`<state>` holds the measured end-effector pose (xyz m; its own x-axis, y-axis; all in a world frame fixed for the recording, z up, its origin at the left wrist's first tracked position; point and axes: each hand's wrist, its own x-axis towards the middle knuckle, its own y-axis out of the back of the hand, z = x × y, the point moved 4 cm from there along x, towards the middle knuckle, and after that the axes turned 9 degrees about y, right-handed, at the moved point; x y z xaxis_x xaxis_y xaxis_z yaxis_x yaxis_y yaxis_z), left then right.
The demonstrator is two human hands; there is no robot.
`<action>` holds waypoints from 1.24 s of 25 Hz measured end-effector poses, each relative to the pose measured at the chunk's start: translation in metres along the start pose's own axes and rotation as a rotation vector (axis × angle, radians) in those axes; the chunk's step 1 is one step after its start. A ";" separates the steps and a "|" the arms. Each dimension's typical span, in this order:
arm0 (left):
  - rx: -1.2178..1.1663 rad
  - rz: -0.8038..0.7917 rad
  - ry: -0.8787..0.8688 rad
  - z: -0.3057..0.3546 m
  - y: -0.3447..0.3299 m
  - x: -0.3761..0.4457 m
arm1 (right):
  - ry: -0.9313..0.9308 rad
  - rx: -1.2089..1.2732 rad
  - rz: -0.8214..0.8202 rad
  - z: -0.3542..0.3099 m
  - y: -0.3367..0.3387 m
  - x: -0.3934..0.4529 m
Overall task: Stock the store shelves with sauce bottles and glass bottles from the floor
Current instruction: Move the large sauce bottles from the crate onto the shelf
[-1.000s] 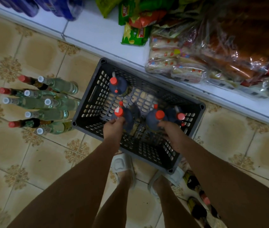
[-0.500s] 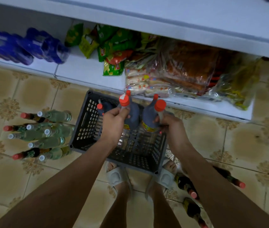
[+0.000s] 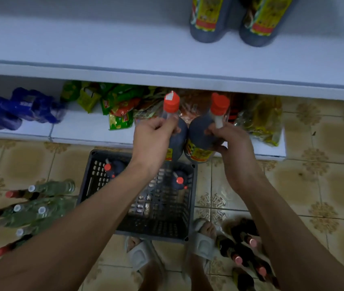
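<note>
Head view, left to right. Far left on the floor: glass bottles [image 3: 34, 208] laid on their sides in a cluster, caps toward the camera, parked near the shelving, probably for a later trip. Just right of them, a dark plastic crate [image 3: 189, 206] standing against the lowest shelf, with two sauce bottles [image 3: 114, 168] upright inside, not yet lifted out.

Above the crate, left hand [image 3: 152, 141] curled round the clear neck of a dark sauce bottle [image 3: 176, 141], grip narrow and tight just below the red cap; judged the easiest hold on a heavy, wide-bodied bottle hanging upright. Beside it, bodies touching or nearly so, a second sauce bottle [image 3: 200, 143] held by the right hand [image 3: 232, 141], fingers wrapped at neck and shoulder. Both carried in the air below the front edge of the white upper shelf [image 3: 125, 49], seemingly bound for it.

On that shelf, upper right, two like bottles [image 3: 209, 22] already standing side by side, marking where the row likely goes on. Bottom right on the floor, more dark bottles [image 3: 240, 248] lying by the sandalled feet.
</note>
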<state>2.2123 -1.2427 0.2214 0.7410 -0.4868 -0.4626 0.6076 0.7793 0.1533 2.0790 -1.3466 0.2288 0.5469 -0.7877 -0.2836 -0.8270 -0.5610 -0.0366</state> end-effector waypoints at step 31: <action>0.031 -0.240 -0.375 0.213 -0.246 0.017 | 0.319 -0.122 0.418 -0.196 0.207 0.136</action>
<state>2.1361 -1.5266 0.3619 0.6265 -0.7667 -0.1404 0.7794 0.6170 0.1090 2.0075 -1.6196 0.3707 0.2024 -0.9777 0.0556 -0.9719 -0.1936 0.1338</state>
